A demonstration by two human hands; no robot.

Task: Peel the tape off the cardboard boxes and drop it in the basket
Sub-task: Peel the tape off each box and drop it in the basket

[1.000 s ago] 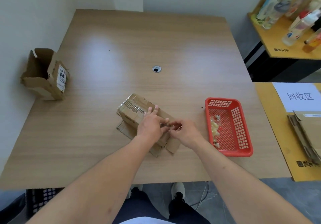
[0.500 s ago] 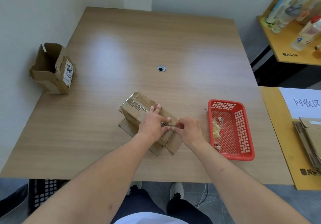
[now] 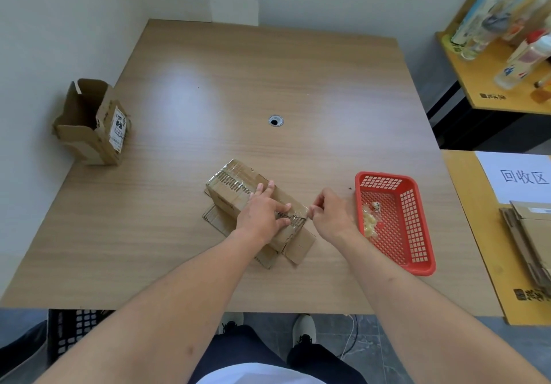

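A long cardboard box [image 3: 235, 184] lies on the wooden table [image 3: 268, 85], its flaps spread at the near end. Printed clear tape [image 3: 293, 219] runs along its top. My left hand [image 3: 264, 215] presses flat on the box with fingers spread over the tape. My right hand [image 3: 331, 215] is just right of the box's near end and pinches the free end of the tape at the box's edge. A red plastic basket [image 3: 417, 219] stands to the right of my right hand, with crumpled tape pieces [image 3: 369, 222] inside.
An open cardboard box with a white label [image 3: 92, 124] stands at the table's left edge. A cable hole [image 3: 275, 120] sits mid-table. Flattened cardboard [image 3: 530, 240] and a white sign [image 3: 518, 175] lie on the yellow side table; bottles [image 3: 518, 56] stand on a far shelf.
My right hand has drawn away to the right from my left hand, toward the basket, with the tape end pinched. My left hand stays pressed on the box.
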